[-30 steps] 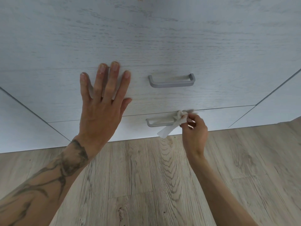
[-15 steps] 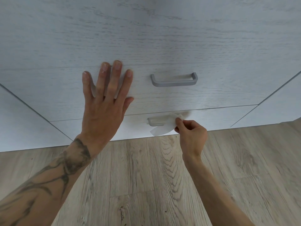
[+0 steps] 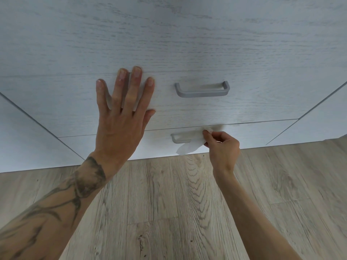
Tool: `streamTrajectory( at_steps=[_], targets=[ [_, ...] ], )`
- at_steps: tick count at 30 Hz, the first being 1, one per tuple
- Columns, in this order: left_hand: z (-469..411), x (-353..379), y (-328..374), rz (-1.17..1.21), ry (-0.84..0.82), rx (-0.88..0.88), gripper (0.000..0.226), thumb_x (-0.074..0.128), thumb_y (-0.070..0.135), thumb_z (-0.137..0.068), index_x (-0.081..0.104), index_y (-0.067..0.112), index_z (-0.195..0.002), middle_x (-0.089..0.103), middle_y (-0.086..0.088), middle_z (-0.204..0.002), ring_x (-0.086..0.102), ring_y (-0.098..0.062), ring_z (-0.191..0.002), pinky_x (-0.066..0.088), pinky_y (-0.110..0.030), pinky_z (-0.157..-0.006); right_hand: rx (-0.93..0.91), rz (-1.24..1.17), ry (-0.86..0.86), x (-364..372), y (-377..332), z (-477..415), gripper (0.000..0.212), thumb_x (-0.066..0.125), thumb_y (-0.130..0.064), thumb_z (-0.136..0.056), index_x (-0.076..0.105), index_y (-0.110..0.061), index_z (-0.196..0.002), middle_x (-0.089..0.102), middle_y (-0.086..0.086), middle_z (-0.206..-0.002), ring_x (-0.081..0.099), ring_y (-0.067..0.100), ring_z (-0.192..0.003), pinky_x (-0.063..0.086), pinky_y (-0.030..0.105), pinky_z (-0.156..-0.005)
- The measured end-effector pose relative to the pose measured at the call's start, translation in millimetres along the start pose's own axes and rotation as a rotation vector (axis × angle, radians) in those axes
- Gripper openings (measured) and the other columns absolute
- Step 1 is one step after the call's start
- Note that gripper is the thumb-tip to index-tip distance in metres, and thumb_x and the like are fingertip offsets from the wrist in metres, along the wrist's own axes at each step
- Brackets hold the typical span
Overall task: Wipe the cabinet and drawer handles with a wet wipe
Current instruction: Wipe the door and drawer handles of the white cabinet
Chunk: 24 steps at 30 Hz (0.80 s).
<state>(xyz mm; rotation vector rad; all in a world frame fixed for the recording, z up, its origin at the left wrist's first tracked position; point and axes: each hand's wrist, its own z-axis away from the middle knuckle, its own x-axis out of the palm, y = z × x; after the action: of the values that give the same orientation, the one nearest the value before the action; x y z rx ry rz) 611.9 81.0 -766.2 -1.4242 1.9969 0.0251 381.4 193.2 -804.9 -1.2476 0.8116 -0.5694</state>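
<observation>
The right hand [image 3: 222, 147] pinches a white wet wipe [image 3: 189, 146] between thumb and fingertips, its grip closed narrow on the wipe and pressed against the right part of the lower drawer handle [image 3: 179, 140], low on the cabinet front just above the floor [image 3: 169, 203]. The wipe looks thin, limp and light: 1 loose tail droops below the handle while the bunched part sits under the fingers, so it will likely fold and slide rather than hold a shape. It is best held as a small wad close to the fingertips, with the wad wrapped over the bar so the cloth does not slip free. The handle is a slim grey metal bar, stiff and probably smooth, fixed at both ends; its left end shows bare and its right end is hidden behind the hand. The left hand [image 3: 120, 117] lies flat with fingers spread on the upper drawer front [image 3: 206, 44], holding nothing, seemingly bracing the drawer. The upper drawer handle [image 3: 202, 90] stands clear above, apart from both hands.
</observation>
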Motion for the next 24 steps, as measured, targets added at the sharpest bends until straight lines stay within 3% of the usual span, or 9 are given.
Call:
streamTrajectory(
  at_steps=[7, 10, 12, 15, 19, 24],
  targets=[
    [-2, -3, 1, 0.008, -0.024, -0.012, 0.076, 0.046, 0.046, -0.117, 0.007, 0.010, -0.171, 0.002, -0.019, -0.172, 0.012, -0.041, -0.158, 0.016, -0.069, -0.125, -0.124, 0.049, -0.099, -8, 11, 27, 0.018, 0.081, -0.018, -0.090, 0.076, -0.025, -0.074, 0.074, -0.004, -0.068, 0.070, 0.011, -0.064, 0.055, 0.020, -0.061],
    [-2, -3, 1, 0.004, -0.022, -0.017, 0.076, 0.045, 0.046, -0.117, 0.006, 0.011, -0.172, 0.000, -0.018, -0.172, 0.009, -0.041, -0.159, 0.015, -0.068, -0.126, -0.300, 0.100, -0.113, 0, 8, 39, 0.023, 0.081, -0.012, -0.090, 0.074, -0.030, -0.078, 0.070, -0.011, -0.077, 0.066, 0.003, -0.070, 0.050, 0.011, -0.065],
    [-3, -3, 0, 0.006, -0.027, -0.016, 0.075, 0.045, 0.046, -0.117, 0.006, 0.011, -0.172, 0.000, -0.017, -0.172, 0.011, -0.041, -0.158, 0.014, -0.068, -0.126, -0.444, 0.162, -0.144, 9, 5, 42, 0.017, 0.079, -0.010, -0.091, 0.076, -0.027, -0.090, 0.068, -0.013, -0.089, 0.067, 0.002, -0.080, 0.051, 0.009, -0.072],
    [-2, -4, -1, 0.016, -0.035, -0.017, 0.076, 0.044, 0.046, -0.117, 0.004, 0.012, -0.172, -0.002, -0.017, -0.173, 0.009, -0.040, -0.159, 0.012, -0.067, -0.127, -0.593, 0.283, -0.214, 24, 4, 49, 0.011, 0.078, -0.009, -0.093, 0.078, -0.018, -0.100, 0.068, -0.008, -0.100, 0.066, 0.004, -0.085, 0.055, 0.016, -0.078],
    [-2, -4, 1, 0.012, -0.034, -0.018, 0.077, 0.043, 0.048, -0.117, 0.002, 0.012, -0.172, -0.002, -0.017, -0.172, 0.006, -0.039, -0.159, 0.014, -0.068, -0.127, -0.747, 0.417, -0.232, 46, 5, 49, 0.009, 0.078, -0.008, -0.093, 0.079, -0.011, -0.102, 0.069, 0.000, -0.102, 0.065, 0.020, -0.095, 0.058, 0.033, -0.079],
    [-2, -4, 0, 0.004, -0.036, -0.014, 0.076, 0.041, 0.048, -0.117, 0.002, 0.012, -0.172, -0.002, -0.017, -0.172, 0.008, -0.039, -0.159, 0.017, -0.068, -0.126, -0.830, 0.538, -0.167, 55, 12, 45, 0.015, 0.081, 0.001, -0.086, 0.080, -0.010, -0.095, 0.068, 0.005, -0.103, 0.058, 0.026, -0.099, 0.053, 0.029, -0.077]
  ],
)
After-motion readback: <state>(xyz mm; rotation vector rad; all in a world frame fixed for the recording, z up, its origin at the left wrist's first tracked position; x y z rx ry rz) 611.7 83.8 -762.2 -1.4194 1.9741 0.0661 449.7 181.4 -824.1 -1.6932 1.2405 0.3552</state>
